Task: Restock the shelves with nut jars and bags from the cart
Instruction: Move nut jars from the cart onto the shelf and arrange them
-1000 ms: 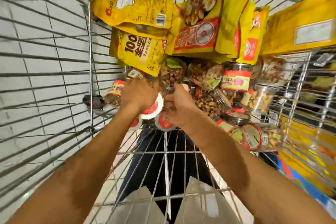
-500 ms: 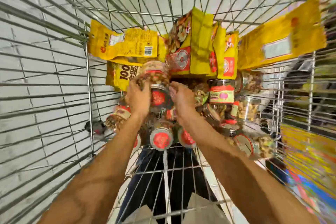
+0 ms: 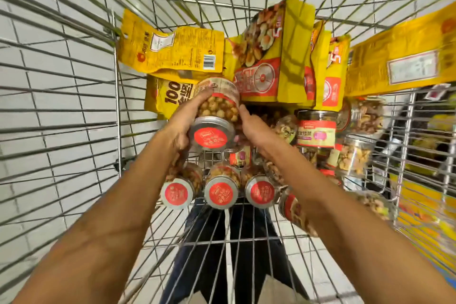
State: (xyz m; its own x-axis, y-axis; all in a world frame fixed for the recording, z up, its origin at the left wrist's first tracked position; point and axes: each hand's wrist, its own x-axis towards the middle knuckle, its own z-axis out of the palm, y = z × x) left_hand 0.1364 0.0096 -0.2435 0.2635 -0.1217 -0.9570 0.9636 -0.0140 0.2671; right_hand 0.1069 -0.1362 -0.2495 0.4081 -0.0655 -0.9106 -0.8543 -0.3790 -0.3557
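Both arms reach into a wire cart (image 3: 116, 111). A clear nut jar (image 3: 217, 116) with a red-labelled lid is lifted above the others, lid toward me. My left hand (image 3: 183, 121) grips its left side, fingers curled round the body. My right hand (image 3: 254, 128) lies against its right side with the fingers fairly straight. Three more jars (image 3: 223, 192) lie in a row on the cart floor, lids toward me. Further jars (image 3: 317, 128) crowd the right side. Yellow nut bags (image 3: 274, 57) lean against the far end of the cart.
Wire walls close in on every side. A white tiled floor shows through the mesh at the left. At the right, beyond the mesh, are blurred yellow and blue goods (image 3: 419, 217). Dark trousers (image 3: 234, 242) show under the cart floor.
The jar has been picked out of the pile and raised between both hands, up toward the yellow bags. The view has pulled back from the cart contents.
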